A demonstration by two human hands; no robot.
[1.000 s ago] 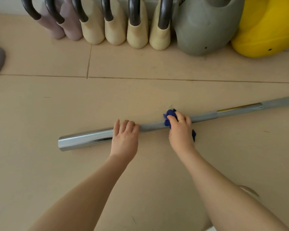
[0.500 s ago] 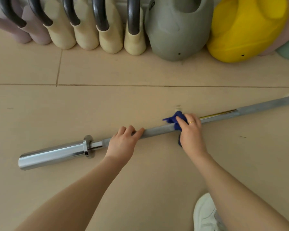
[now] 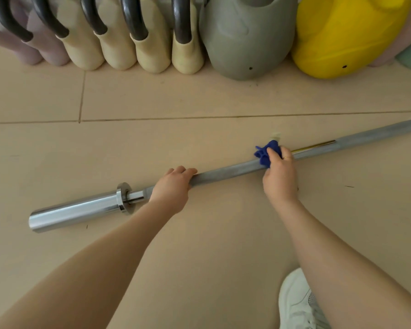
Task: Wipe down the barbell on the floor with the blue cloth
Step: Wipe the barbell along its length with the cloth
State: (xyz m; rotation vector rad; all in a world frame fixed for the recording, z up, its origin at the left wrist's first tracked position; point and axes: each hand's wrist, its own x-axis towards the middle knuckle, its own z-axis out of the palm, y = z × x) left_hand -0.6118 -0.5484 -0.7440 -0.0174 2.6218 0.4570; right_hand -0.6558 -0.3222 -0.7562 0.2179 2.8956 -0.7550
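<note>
- Barbell (image 3: 228, 172) lies flat on the tiled floor (image 3: 199, 143), running diagonally: chrome sleeve (image 3: 76, 212) at my left end, shaft rising off toward the right edge of view.
- My right hand (image 3: 280, 176) is clenched on the blue cloth (image 3: 266, 151), pressing it over the top of the shaft. Cloth is bunched, folds sticking out past my fingertips on the far side. I read that as a wrap-and-drag grip, so the cloth keeps contact around the bar.
- My left hand (image 3: 173, 187) is closed over the bare shaft, no cloth, just right of the collar (image 3: 124, 198). Judgement: it's pinning the bar so it doesn't roll or slide under the wipe.
- Between the two grips: dull grey shaft, exposed.
- Just right of the cloth grip: a brass-coloured strip (image 3: 314, 146) on the shaft, then more grey shaft to frame edge.
- Beyond the grips, near the wall: row of kettlebells (image 3: 152, 51), then a grey one (image 3: 244, 43) and a yellow one (image 3: 342, 43). Well apart from the bar.
- White shoe (image 3: 297, 302) below my right forearm.
- Writing: none readable. The strip may be a label; too small to tell.
</note>
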